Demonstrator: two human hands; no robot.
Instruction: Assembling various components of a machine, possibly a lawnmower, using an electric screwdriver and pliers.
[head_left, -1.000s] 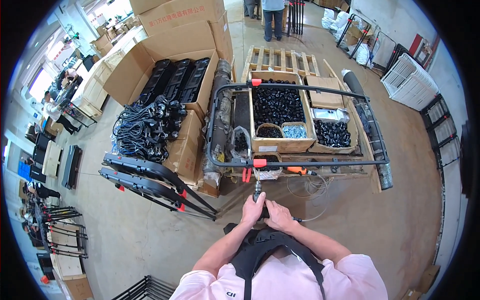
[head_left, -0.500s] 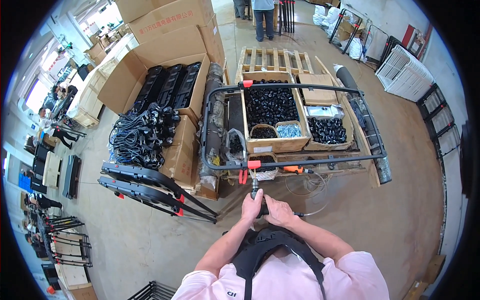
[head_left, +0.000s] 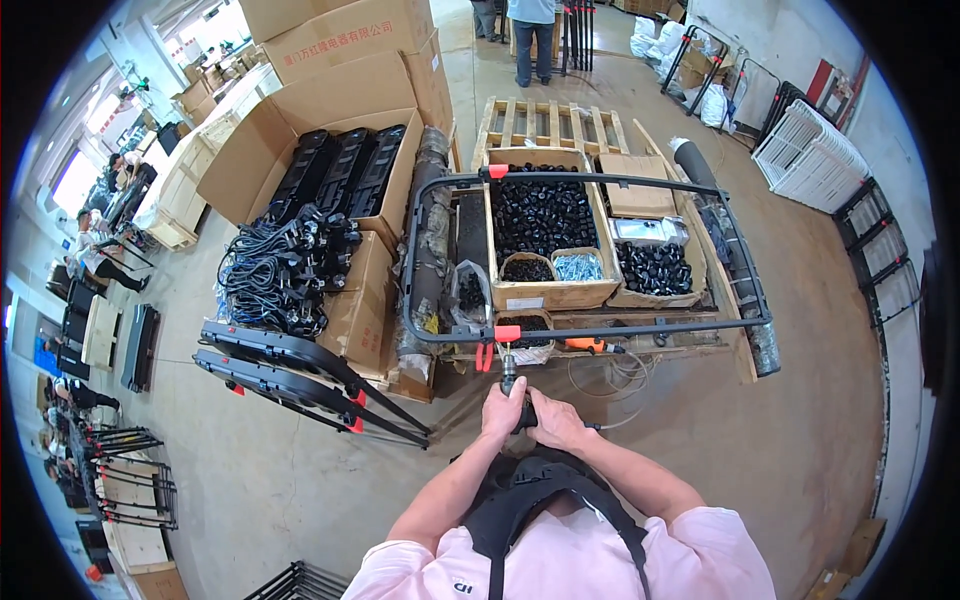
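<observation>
Both my hands are closed round a power drill (head_left: pixel 511 375) in front of my chest. My left hand (head_left: pixel 501 408) wraps the body just behind its metal chuck, and my right hand (head_left: pixel 556 418) grips it from the right side. Its bit points away from me and meets, or nearly meets, the near red plastic fitting (head_left: pixel 508 333) on a black tubular frame (head_left: pixel 640 328); the exact contact is too small to tell. A second red fitting (head_left: pixel 497 171) sits on the frame's far bar. Red-handled pliers or a similar tool (head_left: pixel 484 357) hang beside the near fitting.
Under the frame stand a wooden-sided box (head_left: pixel 555 294) of black plastic parts, a carton (head_left: pixel 657 297) of black caps and an orange tool (head_left: pixel 594 345) with a coiled hose. To the left are folded black frames (head_left: pixel 290 385), piled cables (head_left: pixel 275 275) and an open carton (head_left: pixel 245 180). People work farther off.
The view has shifted slightly. My hands keep their grip on the drill, which stays lined up with the near red fitting.
</observation>
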